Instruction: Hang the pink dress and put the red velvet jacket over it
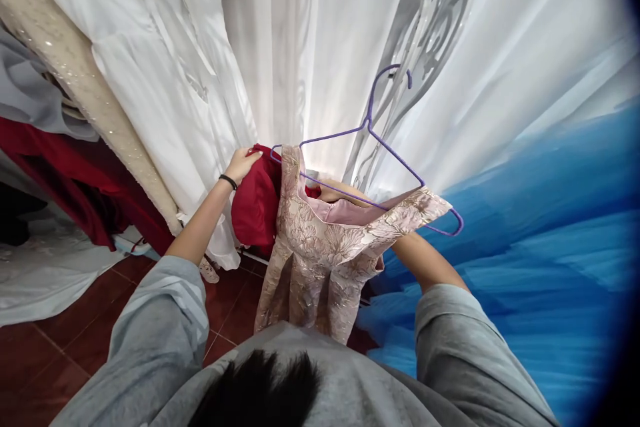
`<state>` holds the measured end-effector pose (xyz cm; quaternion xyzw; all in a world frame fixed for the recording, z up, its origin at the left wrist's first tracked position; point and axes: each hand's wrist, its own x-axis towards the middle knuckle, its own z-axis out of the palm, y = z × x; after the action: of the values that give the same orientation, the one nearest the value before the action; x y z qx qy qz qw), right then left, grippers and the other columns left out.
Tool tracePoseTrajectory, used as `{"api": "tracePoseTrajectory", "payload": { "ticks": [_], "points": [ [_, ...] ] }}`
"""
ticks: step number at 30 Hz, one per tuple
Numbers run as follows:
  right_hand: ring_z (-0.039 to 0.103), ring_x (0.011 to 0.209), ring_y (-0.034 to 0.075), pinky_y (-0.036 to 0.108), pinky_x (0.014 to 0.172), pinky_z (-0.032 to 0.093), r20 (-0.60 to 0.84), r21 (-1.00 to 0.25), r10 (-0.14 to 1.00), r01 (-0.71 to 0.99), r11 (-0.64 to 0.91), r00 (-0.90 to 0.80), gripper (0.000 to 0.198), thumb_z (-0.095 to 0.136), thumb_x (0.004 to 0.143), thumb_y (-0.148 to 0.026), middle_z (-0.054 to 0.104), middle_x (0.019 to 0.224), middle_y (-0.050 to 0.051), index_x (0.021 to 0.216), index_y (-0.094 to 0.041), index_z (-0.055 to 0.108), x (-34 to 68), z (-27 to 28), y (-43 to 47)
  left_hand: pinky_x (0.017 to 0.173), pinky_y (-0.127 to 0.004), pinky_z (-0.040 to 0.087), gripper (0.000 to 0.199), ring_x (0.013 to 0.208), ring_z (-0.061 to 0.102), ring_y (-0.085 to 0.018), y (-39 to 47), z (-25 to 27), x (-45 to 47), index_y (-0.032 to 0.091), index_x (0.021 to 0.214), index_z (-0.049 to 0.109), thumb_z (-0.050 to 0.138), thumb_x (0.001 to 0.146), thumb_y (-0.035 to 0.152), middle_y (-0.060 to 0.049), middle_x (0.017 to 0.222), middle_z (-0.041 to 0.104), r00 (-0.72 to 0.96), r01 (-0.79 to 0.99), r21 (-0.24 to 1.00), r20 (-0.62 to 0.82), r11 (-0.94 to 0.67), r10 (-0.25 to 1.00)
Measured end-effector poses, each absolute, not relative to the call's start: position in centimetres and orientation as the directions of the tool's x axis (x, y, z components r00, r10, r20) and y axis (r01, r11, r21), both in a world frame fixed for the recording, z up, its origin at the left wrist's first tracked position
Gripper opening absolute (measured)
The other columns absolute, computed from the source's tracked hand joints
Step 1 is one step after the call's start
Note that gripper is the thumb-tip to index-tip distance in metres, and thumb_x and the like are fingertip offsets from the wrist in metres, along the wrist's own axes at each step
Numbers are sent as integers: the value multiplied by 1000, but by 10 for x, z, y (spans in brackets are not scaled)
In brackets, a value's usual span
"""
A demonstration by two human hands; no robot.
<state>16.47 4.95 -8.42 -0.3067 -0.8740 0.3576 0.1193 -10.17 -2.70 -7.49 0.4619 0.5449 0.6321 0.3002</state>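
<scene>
A pale pink dress point(325, 243) with a raised floral pattern hangs in front of me on a purple hanger point(369, 121). The hanger's hook is at a scrolled metal frame; whether it rests on it I cannot tell. My left hand point(244, 165) is closed on the upper edge of a red garment point(255, 207), left of the dress and partly behind it. Reaching behind the dress, my right hand point(329, 191) shows through the neckline gap, closed at a bit of red cloth. Most of its fingers are hidden. A black band circles my left wrist.
White curtains point(340, 27) and the scrolled metal frame point(440, 33) stand behind. White garments point(155, 73) and a beige sparkly one point(60, 53) hang at left, beside dark red cloth point(75, 180). Blue tulle point(525, 267) fills the right. Red-brown tiles point(75, 347) cover the floor.
</scene>
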Motion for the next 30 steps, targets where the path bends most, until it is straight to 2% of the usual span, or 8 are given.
{"api": "tracePoseTrajectory", "payload": {
  "ticks": [3,7,11,16,22,24,27,30],
  "points": [
    [34,48,-2,15,54,28,-9,-612,649,517,599,-761,18,77,60,-17,43,42,-15,57,-9,62,169,-80,53,66,-26,41,16,64,54,-15,-20,-60,-115,14,66,63,74,69,26,2,59,59,-393,282,937,307,-204,867],
    [29,51,3,20,59,30,223,-638,808,545,544,-546,30,61,83,-22,30,44,-12,55,-17,49,164,-60,71,67,-25,40,19,66,51,-14,-1,-37,-131,14,60,58,71,74,17,3,55,50,-453,431,873,429,-229,782],
    [47,62,10,24,64,42,413,-896,907,141,422,-87,31,61,88,-37,44,60,-5,66,-20,47,156,-36,86,73,-26,44,22,78,59,-16,14,-3,-114,11,68,58,66,84,23,1,65,51,-423,492,797,569,-349,705],
    [60,79,17,29,71,51,460,-888,879,-96,450,-130,40,67,81,-58,56,75,0,77,-20,55,207,-30,64,87,-35,48,31,105,63,-24,-51,12,-20,12,102,65,52,96,39,-1,95,59,-179,534,669,687,-517,705],
    [49,53,12,26,49,40,37,-960,927,245,137,-373,52,83,56,-62,56,57,-1,60,-18,56,277,-47,14,73,-33,52,33,70,62,-17,-100,-36,30,15,75,64,66,85,46,-3,75,66,492,485,740,210,-466,845],
    [49,53,12,26,49,39,-5,-939,921,320,130,-389,57,82,52,-68,57,55,0,59,-17,57,280,-48,7,78,-36,53,32,76,65,-20,-75,-46,10,15,82,68,62,87,46,-7,81,69,343,489,755,295,-437,892],
    [48,52,11,25,49,38,42,-904,913,375,208,-405,65,78,49,-77,57,54,0,59,-17,57,275,-46,4,106,-44,44,52,119,58,-29,-24,-59,-28,16,119,64,76,75,41,-14,126,65,-69,549,698,585,-459,808],
    [47,53,10,25,48,37,84,-855,902,434,284,-424,70,71,49,-84,54,54,-1,58,-17,55,276,-43,4,119,-46,30,82,139,42,-34,13,-89,-46,17,132,57,86,61,45,-16,144,54,-26,488,754,516,-440,856]
  ]
}}
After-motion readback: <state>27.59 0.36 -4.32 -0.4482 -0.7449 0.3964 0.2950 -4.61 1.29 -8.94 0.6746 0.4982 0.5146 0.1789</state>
